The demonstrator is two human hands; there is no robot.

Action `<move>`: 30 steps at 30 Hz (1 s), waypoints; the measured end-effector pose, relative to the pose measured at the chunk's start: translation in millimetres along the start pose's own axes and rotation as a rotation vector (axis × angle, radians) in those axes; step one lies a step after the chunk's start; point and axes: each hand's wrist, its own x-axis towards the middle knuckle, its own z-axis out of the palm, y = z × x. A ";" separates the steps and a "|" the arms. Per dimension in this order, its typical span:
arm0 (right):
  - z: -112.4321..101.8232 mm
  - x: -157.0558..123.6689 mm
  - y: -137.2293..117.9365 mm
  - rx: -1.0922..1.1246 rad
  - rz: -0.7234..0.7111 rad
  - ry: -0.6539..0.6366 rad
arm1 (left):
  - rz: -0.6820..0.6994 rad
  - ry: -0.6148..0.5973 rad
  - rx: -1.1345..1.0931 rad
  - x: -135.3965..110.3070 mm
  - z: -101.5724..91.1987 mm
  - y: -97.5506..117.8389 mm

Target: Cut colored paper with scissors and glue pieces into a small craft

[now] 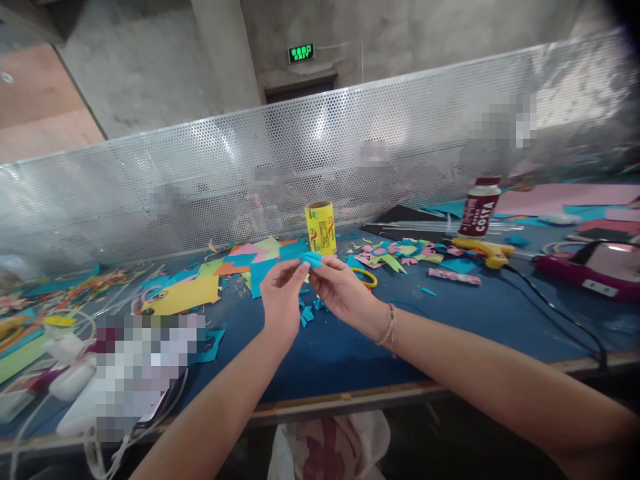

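Head view: mid-frame, my left hand (pixel 284 287) and right hand (pixel 344 287) both pinch a blue paper piece (pixel 313 259); from here I'd judge it feather-light, easily creased, best held gently by its edges.

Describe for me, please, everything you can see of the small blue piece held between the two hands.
The small blue piece is bright blue and looks like paper. It seems folded or curled, but fingers cover much of it, so its full shape cannot be told. The fingertips of the left hand and right hand pinch it, holding it above the table, just in front of the yellow roll in the view.
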 end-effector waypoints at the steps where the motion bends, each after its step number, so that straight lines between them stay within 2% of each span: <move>1: 0.3 0.0 -0.2 -0.002 -0.003 -0.001 | -0.009 -0.005 -0.014 0.4 -0.2 -0.1; 5: 1.6 0.0 -1.7 -0.015 -0.008 -0.003 | -0.025 -0.019 -0.053 1.9 -1.0 -0.4; 17: -4.4 3.5 -2.4 -0.096 -0.030 -0.079 | 0.101 -0.091 0.039 7.6 -2.9 6.2; 23: -5.8 4.3 -3.2 -0.097 -0.007 -0.120 | 0.106 -0.133 0.071 10.2 -5.3 5.4; 30: -9.0 8.1 -1.6 -0.165 0.072 -0.125 | 0.139 -0.071 0.111 12.6 -7.0 3.8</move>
